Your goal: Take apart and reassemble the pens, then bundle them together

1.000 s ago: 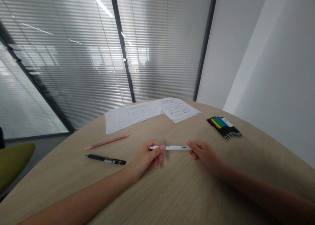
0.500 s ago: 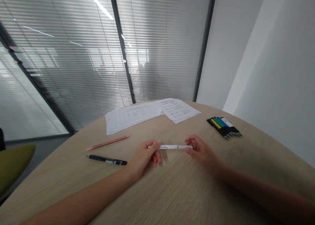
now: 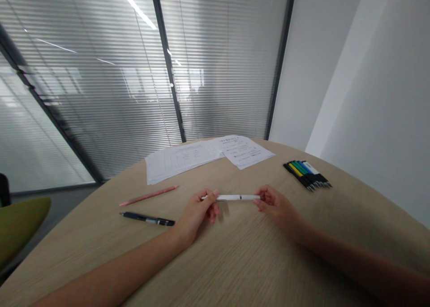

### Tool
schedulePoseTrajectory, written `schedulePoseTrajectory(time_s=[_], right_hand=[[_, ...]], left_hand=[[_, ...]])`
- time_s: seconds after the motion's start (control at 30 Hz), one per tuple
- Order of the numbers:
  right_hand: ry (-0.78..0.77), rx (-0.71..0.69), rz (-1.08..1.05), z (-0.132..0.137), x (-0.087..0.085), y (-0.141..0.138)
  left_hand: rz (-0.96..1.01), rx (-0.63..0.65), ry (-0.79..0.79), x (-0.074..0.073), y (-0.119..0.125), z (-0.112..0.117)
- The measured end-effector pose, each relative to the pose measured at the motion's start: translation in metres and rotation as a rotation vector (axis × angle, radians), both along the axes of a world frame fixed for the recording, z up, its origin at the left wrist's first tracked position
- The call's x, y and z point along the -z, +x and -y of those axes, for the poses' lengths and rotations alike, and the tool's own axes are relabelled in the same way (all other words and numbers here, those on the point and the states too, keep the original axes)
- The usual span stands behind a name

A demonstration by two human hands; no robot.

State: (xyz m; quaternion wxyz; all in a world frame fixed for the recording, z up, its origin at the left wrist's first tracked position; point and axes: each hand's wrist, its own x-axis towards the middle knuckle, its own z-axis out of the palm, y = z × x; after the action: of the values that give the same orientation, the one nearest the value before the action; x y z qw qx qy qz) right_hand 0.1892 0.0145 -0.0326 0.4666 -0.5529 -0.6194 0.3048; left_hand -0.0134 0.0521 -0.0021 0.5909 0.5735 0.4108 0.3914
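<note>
Held level between my hands, just above the table, is a white pen (image 3: 237, 197) with a clip near its left end. My left hand (image 3: 200, 208) grips that left end between thumb and fingers. The fingertips of my right hand (image 3: 271, 202) are pinched on the opposite end, hiding its tip. Left of my left wrist lies a black pen (image 3: 148, 218), its end close to the wrist. A pinkish-red pencil-like stick (image 3: 149, 195) rests a little farther back.
The round wooden table (image 3: 221, 262) bears printed paper sheets (image 3: 183, 159) at its far edge. Several pens (image 3: 306, 175) with black, yellow, green, blue and white barrels lie side by side at the right. A green chair (image 3: 23, 222) stands at the left, beyond the table edge.
The white pen has turned slightly in my fingers, its clip now facing lower toward me, and its right end is raised a little. Both hands keep nearly the same place.
</note>
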Motion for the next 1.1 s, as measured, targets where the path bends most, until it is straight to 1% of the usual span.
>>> schedulePoseTrajectory(time_s=[0.07,0.13,0.2,0.3,0.4,0.47,0.6,0.7,0.83,0.9,1.0,1.1], right_hand=[[0.013,-0.033,-0.096,-0.0015,0.0014,-0.0004],[-0.006,-0.026,-0.115,-0.0015,0.0016,-0.0004],[-0.028,-0.002,-0.070,-0.0006,0.0013,0.0003],[-0.045,0.035,0.069,0.0011,0.0014,0.0021],[-0.049,0.040,0.177,0.0021,0.0015,0.0031],[-0.030,0.026,0.194,0.0023,0.0014,0.0029],[-0.025,-0.019,0.064,0.0012,0.0032,0.0016],[0.002,-0.019,-0.014,0.0002,0.0051,0.0006],[-0.007,-0.052,-0.115,0.0016,0.0024,-0.0017],[-0.041,-0.062,-0.093,0.0032,-0.0007,-0.0027],[-0.085,-0.035,-0.043,0.0048,-0.0040,-0.0032],[-0.058,-0.048,-0.078,0.0039,-0.0034,-0.0032]], left_hand=[[0.010,-0.003,-0.005,-0.0001,0.0000,-0.0001],[0.007,0.006,-0.004,-0.0001,0.0001,0.0003],[0.008,0.024,0.002,-0.0003,0.0002,0.0013],[0.012,0.040,0.012,-0.0007,0.0004,0.0030],[0.025,0.037,0.015,-0.0006,0.0006,0.0036],[0.044,0.033,0.013,-0.0001,0.0004,0.0028],[0.052,0.009,0.021,0.0012,-0.0005,-0.0003],[0.043,-0.001,0.014,0.0012,-0.0009,-0.0014],[0.042,0.020,0.010,0.0002,0.0002,0.0009],[0.013,0.053,0.014,-0.0002,0.0008,0.0029],[-0.032,0.080,0.028,-0.0001,0.0011,0.0045],[-0.032,0.083,0.032,0.0008,0.0007,0.0037]])
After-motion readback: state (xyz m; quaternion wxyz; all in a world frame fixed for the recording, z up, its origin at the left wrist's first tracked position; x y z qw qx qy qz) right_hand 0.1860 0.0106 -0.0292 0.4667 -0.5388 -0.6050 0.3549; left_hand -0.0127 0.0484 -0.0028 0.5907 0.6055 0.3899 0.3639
